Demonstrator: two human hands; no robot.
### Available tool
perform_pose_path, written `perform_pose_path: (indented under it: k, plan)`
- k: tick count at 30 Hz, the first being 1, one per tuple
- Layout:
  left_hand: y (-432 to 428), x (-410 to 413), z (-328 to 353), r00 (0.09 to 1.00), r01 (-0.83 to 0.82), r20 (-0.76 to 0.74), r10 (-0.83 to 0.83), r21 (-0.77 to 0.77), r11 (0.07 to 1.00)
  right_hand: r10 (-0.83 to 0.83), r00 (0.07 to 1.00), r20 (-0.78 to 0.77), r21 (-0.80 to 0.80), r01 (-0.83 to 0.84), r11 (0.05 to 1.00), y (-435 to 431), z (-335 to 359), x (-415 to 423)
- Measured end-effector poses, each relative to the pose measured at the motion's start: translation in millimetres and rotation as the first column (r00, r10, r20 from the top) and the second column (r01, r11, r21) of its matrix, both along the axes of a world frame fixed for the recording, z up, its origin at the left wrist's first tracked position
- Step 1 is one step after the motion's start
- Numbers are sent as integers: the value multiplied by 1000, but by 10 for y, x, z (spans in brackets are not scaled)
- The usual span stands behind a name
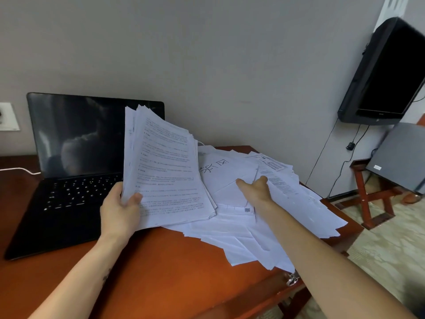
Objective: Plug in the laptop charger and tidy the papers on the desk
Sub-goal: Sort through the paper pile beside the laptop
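Nearest the camera, the bare orange-brown desk point(161, 272) ran under both forearms. The step in hand looked to be the paper-tidying half of the task, with gathering under way.

The left hand point(119, 210) gripped a thick stack of printed sheets point(165, 171) by its lower left corner, thumb curled over the front and fingers behind. The stack stood tilted up from that hand, its top edges fanned and uneven.

The right hand point(255, 188) lay flat on the loose papers point(253, 231), to the right of the stack. Its fingers were stretched out and its thumb spread, with no sheet visibly pinched. Those papers sprawled under and around that hand in an overlapping heap, some hanging past the desk edge on its near and right sides. Just beyond its fingertips lay a sheet with large handwritten characters point(220, 171).

The next move probably called for sliding a few loose sheets together, lifting them onto the held stack, then squaring the ragged edges against the desk.

Beyond the left hand, the open black laptop point(76, 157) stood with a dark screen. A white cable point(20, 169) ran in from the far left toward it, below a wall socket point(8, 116). Whether either end was plugged in could not be told.
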State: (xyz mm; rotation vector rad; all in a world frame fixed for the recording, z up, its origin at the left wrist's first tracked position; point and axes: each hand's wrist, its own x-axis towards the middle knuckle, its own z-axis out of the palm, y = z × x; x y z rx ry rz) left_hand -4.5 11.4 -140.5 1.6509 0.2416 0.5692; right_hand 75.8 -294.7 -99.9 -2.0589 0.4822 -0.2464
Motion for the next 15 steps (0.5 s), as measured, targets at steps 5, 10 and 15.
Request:
perform_pose_path:
  k: [5,10,15]
  plan:
    - [7,35,-10,1000,-2,-14,1,-14,1000,-30,999,18,302,23,953,-10,23,67]
    - [1,29,5,1000,-5,-23,5,1,1000,28,1000,-7,309,-24,951,-40,42,93]
    - [10,16,4,1000,-5,-28,5,-7,1000,135,985,-104,173,-116,978,-70,37,47]
